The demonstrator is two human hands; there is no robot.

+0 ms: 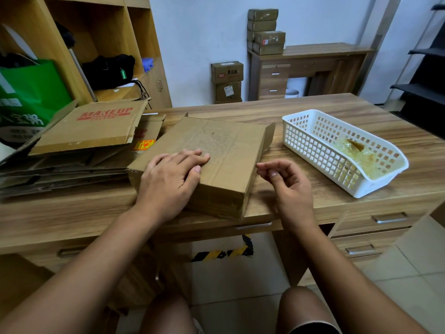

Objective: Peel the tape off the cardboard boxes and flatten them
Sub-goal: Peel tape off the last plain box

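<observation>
A shallow brown cardboard box [216,150] lies on the wood-grain desk [337,109], its near corner reaching the desk's front edge. Its top is matte and creased, with a wide strip of clear tape [212,138] running across it that looks rough and bubbled; a short flap stands up at the box's far right corner. The left hand [168,184] lies flat on the box's near left part, fingers together and stretched out, pressing down. The right hand [286,186] hovers just right of the box, fingers curled loosely with thumb and forefinger tips close; whether they pinch anything cannot be told. Left of the box sits a stack of flattened cardboard [89,131], the top sheet printed "MAKEUP" in red. Right of the box stands a white plastic lattice basket [313,150] holding crumpled, yellowish clear tape [361,153].
</observation>
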